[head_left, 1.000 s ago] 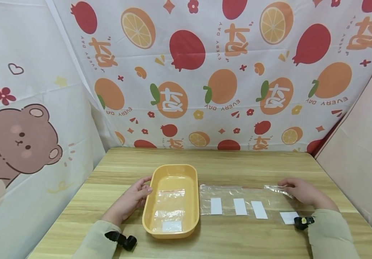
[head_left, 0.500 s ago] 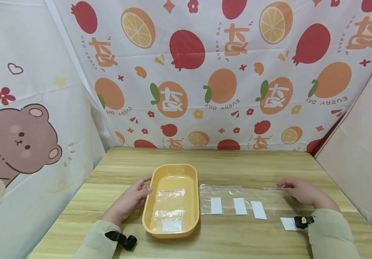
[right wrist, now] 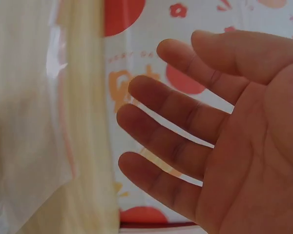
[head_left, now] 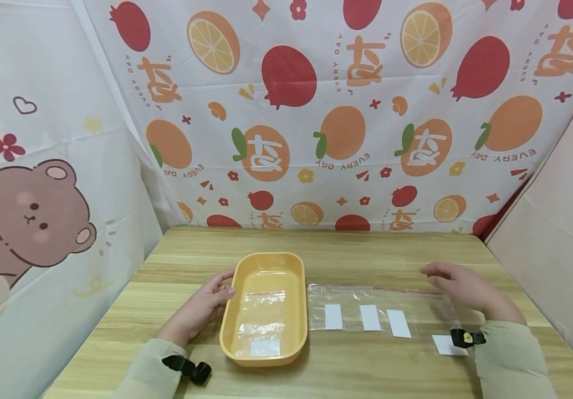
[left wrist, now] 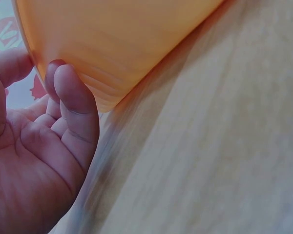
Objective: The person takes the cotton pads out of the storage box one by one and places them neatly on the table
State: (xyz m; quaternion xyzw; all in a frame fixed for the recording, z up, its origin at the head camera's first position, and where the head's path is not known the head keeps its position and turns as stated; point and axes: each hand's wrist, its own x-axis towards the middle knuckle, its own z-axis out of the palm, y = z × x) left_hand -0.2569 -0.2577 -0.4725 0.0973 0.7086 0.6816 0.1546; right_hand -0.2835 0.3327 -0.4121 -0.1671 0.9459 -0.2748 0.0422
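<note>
My left hand (head_left: 201,313) grips the left side of a yellow plastic tray (head_left: 272,281), thumb at its rim and fingers against the outer wall (left wrist: 122,39). Inside the tray lies a clear zip-lock bag (head_left: 261,313) with a white label near its lower end. Right of the tray, several clear zip-lock bags (head_left: 348,293) lie overlapped in a row, each with a white label (head_left: 398,323). Above the rightmost bag, my right hand (head_left: 468,288) hovers with nothing in it; its fingers are spread and fairly straight in the right wrist view.
Everything stands on a wood-grain table (head_left: 366,255). A fruit-print cloth (head_left: 346,188) hangs behind the table's back edge, and pale cloths hang at both sides. Black wrist cameras (head_left: 199,374) are strapped over both sleeves.
My right hand has let go of the rightmost bag's top edge and risen slightly away. That bag now lies flat, its label a little lower. The left hand and tray stay put.
</note>
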